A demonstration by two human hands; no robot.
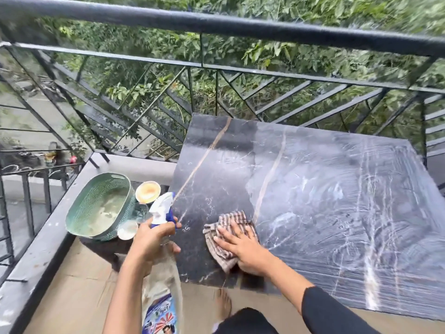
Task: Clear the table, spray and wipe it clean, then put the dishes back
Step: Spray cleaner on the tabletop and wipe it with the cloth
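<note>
Balcony spot, black metal railing [216, 27] with trees behind it, and a dark marble table [313, 189] set close to the rail. No dishes on the tabletop. Most of the right and near side shows streaky wipe marks, while a strip along the left edge looks darker and unstreaked, so I'd guess we're well into the wiping part.

Right hand [240, 247] lies flat, fingers straight and spread, pressing a striped cloth [231, 221] onto the near-left part of the top. Left hand [151, 239] is wrapped round the neck of the spray bottle [161, 208], held just off the table's left edge, with the bottle body hanging below the fist.

Key bit for the next move imo: that unstreaked strip sits just left of the cloth and runs away from the person toward the rail. So the right hand is the nearer one and would need to push forward along it. Left is busy with the bottle anyway.

Dishes are parked off to the left, lower than the tabletop: a green woven basket [84, 206], with a pale bowl [147, 192] and a smaller bowl [127, 231] right beside it, closer to the left hand.
</note>
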